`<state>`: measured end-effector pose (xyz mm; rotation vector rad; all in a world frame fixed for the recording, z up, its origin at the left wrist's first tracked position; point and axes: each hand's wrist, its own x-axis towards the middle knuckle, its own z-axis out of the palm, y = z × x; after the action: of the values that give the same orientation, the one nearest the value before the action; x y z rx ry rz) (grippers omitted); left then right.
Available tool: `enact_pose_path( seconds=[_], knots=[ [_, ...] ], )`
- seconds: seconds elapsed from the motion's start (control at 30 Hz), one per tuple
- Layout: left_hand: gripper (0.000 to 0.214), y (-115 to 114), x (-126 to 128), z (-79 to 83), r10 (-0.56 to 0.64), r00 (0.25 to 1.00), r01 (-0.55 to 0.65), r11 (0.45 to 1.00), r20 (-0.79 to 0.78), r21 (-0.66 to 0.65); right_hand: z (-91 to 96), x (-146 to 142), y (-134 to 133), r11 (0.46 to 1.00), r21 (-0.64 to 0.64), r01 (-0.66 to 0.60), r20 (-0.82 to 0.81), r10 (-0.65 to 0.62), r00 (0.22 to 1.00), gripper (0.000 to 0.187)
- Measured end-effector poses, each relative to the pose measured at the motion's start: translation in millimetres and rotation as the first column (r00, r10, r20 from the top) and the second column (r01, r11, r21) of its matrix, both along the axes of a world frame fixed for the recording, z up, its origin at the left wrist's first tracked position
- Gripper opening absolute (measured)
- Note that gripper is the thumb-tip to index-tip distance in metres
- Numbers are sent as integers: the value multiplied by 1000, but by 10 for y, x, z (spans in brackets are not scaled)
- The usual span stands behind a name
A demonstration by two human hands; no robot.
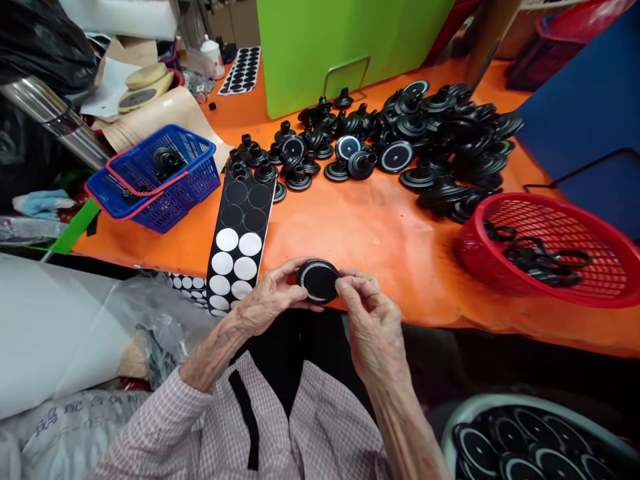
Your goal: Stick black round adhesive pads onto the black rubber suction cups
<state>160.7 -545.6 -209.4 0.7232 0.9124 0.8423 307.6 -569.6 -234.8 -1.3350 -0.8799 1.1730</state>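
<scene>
My left hand [275, 293] is closed round the left side of a black round base [303, 275], its face tipped up and a pale ring showing along the left and top. Over that face lies a black round sticker [323, 283], set toward the right. Thumb and forefinger of my right hand [373, 313] pinch at its right edge; the exact grip is partly hidden. Left of my hands, a sticker sheet [235, 227] hangs over the table edge, with black circles at the top and white circles below.
Black flanged parts [440, 133] lie heaped across the back of the orange table [345, 220]. A blue basket [175, 193] stands left and a red basket [545, 293] with black rings right. A white tub [453, 433] of ringed discs is at lower right. A green board [350, 47] stands behind.
</scene>
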Motion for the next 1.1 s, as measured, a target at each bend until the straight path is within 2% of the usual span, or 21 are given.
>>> enact_pose_path(
  seconds=[0.27, 0.53, 0.9, 1.1],
  knots=[
    [42, -15, 4, -33, 24, 999, -24, 1000, 23, 2, -26, -53, -2, 1000, 11, 28, -36, -27, 999, 22],
    [41, -14, 11, -17, 24, 1000, -24, 1000, 0, 0, -24, -72, 19, 999, 13, 39, 15, -39, 999, 24],
    [41, -8, 7, -124, 51, 999, -51, 999, -4, 15, -34, -145, 7, 996, 65, 55, 260, -70, 963, 23],
    [39, -15, -3, -137, 85, 996, -85, 996, -20, 35, -98, -178, 5, 973, 229, 7, 509, -126, 852, 14]
  ],
)
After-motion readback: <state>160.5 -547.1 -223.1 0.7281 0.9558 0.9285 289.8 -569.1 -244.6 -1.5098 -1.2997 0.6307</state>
